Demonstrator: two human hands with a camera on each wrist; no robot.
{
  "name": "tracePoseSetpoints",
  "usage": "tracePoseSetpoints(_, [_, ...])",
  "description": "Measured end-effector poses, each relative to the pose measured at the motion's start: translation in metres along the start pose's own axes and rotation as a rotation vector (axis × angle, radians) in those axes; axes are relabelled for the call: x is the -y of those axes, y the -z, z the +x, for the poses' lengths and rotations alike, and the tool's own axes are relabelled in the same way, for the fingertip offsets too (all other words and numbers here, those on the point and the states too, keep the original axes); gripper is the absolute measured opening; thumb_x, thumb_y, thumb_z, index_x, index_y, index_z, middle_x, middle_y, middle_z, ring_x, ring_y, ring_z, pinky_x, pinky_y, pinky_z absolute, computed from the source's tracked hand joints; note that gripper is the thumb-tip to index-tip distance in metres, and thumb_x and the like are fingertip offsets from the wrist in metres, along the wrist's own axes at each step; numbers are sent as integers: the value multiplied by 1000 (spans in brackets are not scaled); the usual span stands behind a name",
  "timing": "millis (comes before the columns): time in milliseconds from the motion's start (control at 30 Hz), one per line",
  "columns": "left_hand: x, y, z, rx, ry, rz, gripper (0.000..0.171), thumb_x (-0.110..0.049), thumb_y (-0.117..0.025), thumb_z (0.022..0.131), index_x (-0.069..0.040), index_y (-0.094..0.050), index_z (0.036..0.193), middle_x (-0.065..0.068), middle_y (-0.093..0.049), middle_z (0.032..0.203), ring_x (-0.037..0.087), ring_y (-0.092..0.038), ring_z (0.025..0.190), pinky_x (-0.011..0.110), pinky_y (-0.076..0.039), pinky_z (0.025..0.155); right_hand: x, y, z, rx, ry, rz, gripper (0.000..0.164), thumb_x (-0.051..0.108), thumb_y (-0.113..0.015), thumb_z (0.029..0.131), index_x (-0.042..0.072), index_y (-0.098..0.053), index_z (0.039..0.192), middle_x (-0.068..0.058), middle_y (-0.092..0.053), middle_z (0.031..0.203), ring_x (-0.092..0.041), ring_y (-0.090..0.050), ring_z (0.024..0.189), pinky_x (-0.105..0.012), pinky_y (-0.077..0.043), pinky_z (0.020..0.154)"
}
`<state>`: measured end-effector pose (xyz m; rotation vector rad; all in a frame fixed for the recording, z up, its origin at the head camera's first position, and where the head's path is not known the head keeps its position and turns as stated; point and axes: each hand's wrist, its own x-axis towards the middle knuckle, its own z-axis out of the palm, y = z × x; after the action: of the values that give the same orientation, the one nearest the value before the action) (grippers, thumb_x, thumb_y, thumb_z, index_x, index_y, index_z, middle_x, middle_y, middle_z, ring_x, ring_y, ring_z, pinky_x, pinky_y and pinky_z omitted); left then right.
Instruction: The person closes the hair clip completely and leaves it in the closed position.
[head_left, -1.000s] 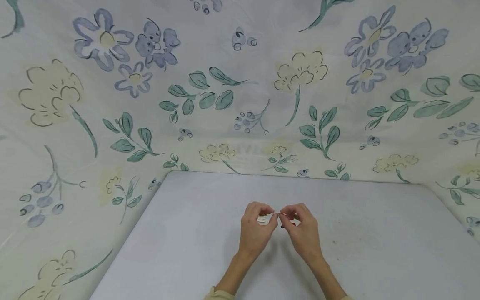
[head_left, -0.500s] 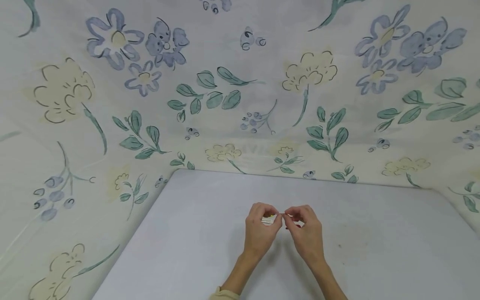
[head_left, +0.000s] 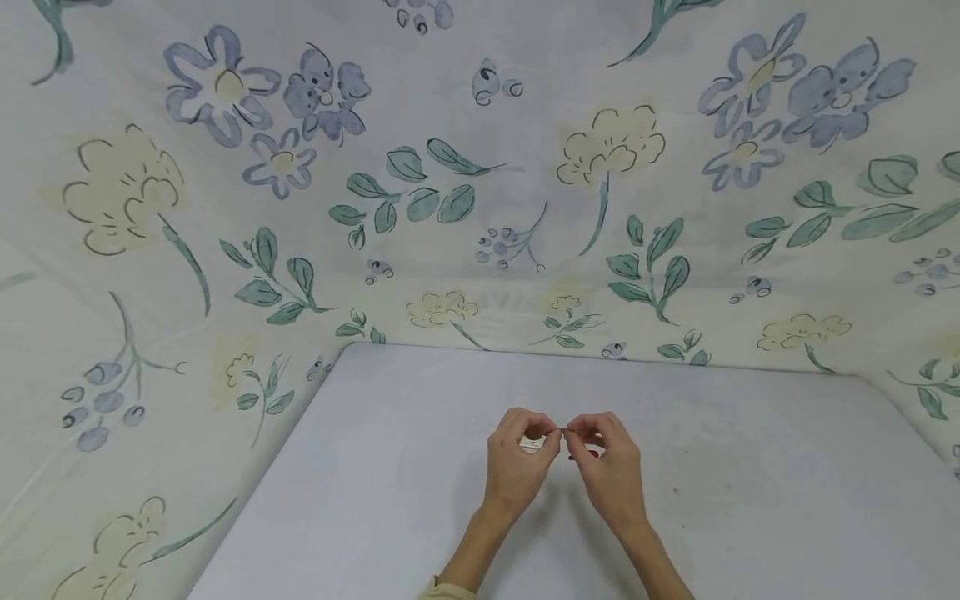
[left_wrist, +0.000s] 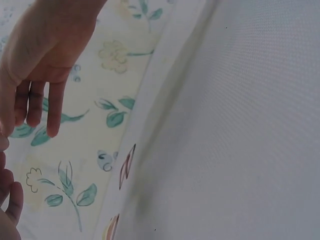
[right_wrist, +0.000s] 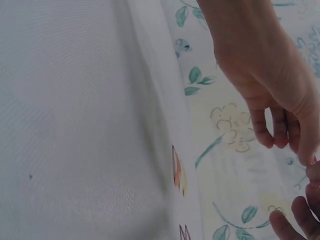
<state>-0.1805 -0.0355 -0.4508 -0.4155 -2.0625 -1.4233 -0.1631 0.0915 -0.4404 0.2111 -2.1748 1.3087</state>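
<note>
My left hand (head_left: 521,462) and right hand (head_left: 611,462) meet fingertip to fingertip above the table. Between them they pinch a thin, short reddish piece (head_left: 564,430), mostly hidden by the fingers; I cannot tell its kind. A pale, lined thing (head_left: 530,445) shows through the opening of the left hand. Behind the right thumb lies a small red thing (head_left: 583,455). In the left wrist view, the left hand (left_wrist: 50,47) reaches down with three fingers loosely extended. The right wrist view has the right hand (right_wrist: 270,65) above the left fingertips (right_wrist: 282,225).
The hands are over a white table (head_left: 375,467). Floral cloth (head_left: 450,242) rises behind and beside it. Thin dark-red outlined shapes (left_wrist: 127,166) lie near the table's edge in the left wrist view; an orange and yellow one (right_wrist: 178,172) appears in the right wrist view.
The pinched reddish piece shows as a shorter, darker bit between the fingertips. Red and yellow glimpsed beneath the fingers earlier is now less visible. The head view has shifted slightly.
</note>
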Motion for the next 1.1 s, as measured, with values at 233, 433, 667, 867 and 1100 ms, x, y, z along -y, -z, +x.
tracePoseSetpoints(233, [2, 3, 1, 62, 22, -38, 13, -1, -74, 80, -12, -69, 85, -4, -62, 82, 10, -58, 78, 32, -53, 71, -1, 0, 0, 45, -30, 22, 15, 1, -75, 85, 7, -66, 95, -1, -61, 88, -12, -60, 82, -35, -58, 77])
tracePoseSetpoints(433, [1, 5, 1, 78, 37, -60, 9, -3, -72, 82, -11, -69, 85, -3, -62, 84, 10, -58, 80, 30, -52, 72, -2, 1, 1, 86, -88, 39, 12, 4, -73, 87, 7, -66, 96, -1, -65, 87, -9, -61, 75, -28, -57, 76])
tracePoseSetpoints(667, [3, 7, 4, 110, 45, -102, 5, -5, -72, 84, -9, -70, 86, -3, -64, 83, 13, -59, 81, 30, -52, 73, -1, 4, 4, 153, -150, 79, 9, 7, -70, 91, 6, -66, 99, -4, -67, 89, -19, -67, 73, -24, -55, 73])
tracePoseSetpoints(867, [1, 12, 7, 173, 140, -172, 6, -5, -73, 85, -10, -71, 89, -5, -65, 85, 11, -59, 84, 35, -52, 79, 1, 10, 6, 225, -264, 174, 9, 10, -69, 92, 8, -67, 100, -4, -66, 93, -24, -66, 79, -22, -54, 72])
tracePoseSetpoints(1100, [-3, 18, 9, 213, 179, -212, 5, -7, -74, 86, -11, -72, 89, -3, -66, 87, 12, -58, 86, 39, -51, 82, 0, 14, 9, 289, -309, 224, 11, 15, -67, 94, 8, -67, 103, -4, -66, 95, -16, -62, 81, -24, -53, 74])
